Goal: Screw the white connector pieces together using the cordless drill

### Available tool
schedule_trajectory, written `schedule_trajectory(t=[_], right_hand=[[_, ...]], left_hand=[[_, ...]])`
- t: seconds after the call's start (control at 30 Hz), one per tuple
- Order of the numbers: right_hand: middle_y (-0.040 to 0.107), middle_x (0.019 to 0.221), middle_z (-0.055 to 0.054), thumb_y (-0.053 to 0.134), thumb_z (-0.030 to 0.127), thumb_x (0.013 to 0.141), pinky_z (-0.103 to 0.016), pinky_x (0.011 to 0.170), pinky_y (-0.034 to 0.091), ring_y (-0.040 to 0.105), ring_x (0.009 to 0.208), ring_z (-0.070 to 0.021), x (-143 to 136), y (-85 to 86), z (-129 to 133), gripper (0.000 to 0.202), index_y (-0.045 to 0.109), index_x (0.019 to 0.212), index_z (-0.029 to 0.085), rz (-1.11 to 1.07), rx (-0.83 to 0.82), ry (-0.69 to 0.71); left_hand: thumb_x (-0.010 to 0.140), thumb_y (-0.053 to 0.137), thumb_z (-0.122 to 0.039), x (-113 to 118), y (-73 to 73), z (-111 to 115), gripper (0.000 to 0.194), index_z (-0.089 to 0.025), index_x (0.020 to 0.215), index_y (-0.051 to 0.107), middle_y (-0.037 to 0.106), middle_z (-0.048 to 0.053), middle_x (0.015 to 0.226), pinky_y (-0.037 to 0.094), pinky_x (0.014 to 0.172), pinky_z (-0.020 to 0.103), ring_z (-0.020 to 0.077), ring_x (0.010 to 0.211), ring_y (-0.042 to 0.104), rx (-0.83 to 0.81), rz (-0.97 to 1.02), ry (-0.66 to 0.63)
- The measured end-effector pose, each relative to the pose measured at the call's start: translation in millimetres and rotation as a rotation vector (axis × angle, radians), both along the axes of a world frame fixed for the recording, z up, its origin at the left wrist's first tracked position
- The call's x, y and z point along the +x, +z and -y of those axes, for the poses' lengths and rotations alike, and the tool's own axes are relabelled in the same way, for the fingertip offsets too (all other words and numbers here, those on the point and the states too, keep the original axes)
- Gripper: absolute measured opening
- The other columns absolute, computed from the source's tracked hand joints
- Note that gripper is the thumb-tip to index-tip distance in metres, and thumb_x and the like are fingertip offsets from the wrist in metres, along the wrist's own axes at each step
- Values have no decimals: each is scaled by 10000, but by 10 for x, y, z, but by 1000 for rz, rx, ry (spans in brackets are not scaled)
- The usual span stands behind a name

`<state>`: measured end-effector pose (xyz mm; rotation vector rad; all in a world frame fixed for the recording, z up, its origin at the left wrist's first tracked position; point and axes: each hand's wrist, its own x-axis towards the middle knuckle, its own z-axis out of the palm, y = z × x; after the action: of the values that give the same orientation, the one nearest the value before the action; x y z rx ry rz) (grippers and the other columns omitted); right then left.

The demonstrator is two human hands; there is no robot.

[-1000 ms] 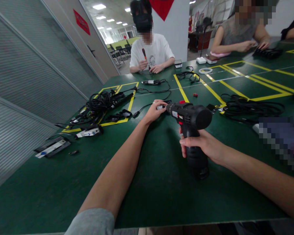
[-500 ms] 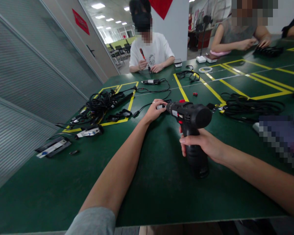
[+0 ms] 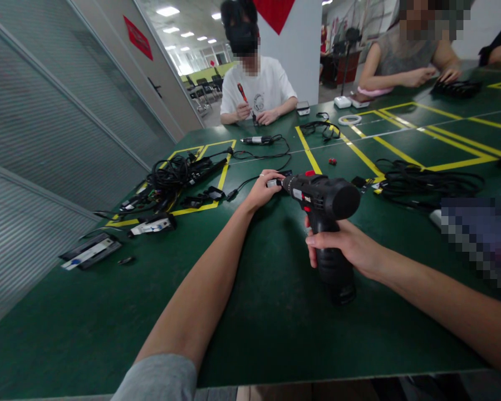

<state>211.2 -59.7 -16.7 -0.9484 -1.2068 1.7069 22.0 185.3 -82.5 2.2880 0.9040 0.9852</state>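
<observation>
My right hand (image 3: 344,245) is closed around the grip of a black cordless drill (image 3: 325,197) with red switches. The drill's chuck points away from me, to the left, toward my left hand (image 3: 265,190). My left hand lies on the table with its fingers curled over a small black device with a white label (image 3: 274,182). The chuck end is right beside those fingers; I cannot tell where the bit touches. A thin black cord with a plug (image 3: 232,195) lies just left of the hand.
Black cables (image 3: 177,175) are piled at the left, near opened casings (image 3: 92,252). Another cable bundle (image 3: 428,181) lies at the right, beside a blurred dark item (image 3: 484,234). A corded pen-like tool (image 3: 256,140) is ahead. Across the table, a person (image 3: 259,89) holds a red screwdriver (image 3: 242,92).
</observation>
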Motion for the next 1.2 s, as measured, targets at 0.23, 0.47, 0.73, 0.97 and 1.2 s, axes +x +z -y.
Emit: schedule_trajectory(t=[0.23, 0.47, 0.73, 0.97, 1.2], right_hand=[[668, 660, 6, 663, 246, 802, -311, 582, 468, 639, 580, -175, -11, 26, 3, 233, 513, 974, 202, 8, -20, -8], [669, 667, 6, 672, 255, 807, -321, 598, 482, 646, 584, -178, -1, 10, -3, 228, 523, 972, 202, 0, -14, 1], [667, 666, 8, 679, 251, 798, -322, 604, 479, 640, 563, -171, -12, 22, -2, 211, 532, 939, 198, -1, -5, -8], [670, 666, 4, 661, 255, 806, -318, 596, 472, 645, 576, -177, -9, 22, 1, 202, 538, 954, 193, 12, 0, -7], [662, 637, 10, 669, 260, 798, -313, 586, 467, 633, 566, -175, -20, 39, 2, 201, 513, 912, 202, 14, 3, -15]], left_hand=[[739, 611, -196, 8, 14, 24, 302, -184, 1027, 700, 584, 87, 1181, 368, 1130, 413, 229, 1204, 522, 12, -10, 0], [738, 617, -210, 1, 7, 15, 307, -182, 1032, 701, 589, 89, 1169, 370, 1131, 411, 229, 1203, 524, 21, 1, -8], [735, 624, -220, 4, 21, 23, 304, -183, 1024, 707, 582, 89, 1171, 364, 1135, 408, 229, 1200, 522, -5, 8, -1], [727, 638, -229, 1, 11, 12, 295, -195, 1011, 712, 584, 82, 1169, 360, 1136, 415, 230, 1198, 522, -23, 20, -2], [735, 639, -240, -1, 12, 13, 299, -196, 1022, 712, 585, 83, 1181, 364, 1134, 410, 227, 1205, 523, -15, 15, -4]])
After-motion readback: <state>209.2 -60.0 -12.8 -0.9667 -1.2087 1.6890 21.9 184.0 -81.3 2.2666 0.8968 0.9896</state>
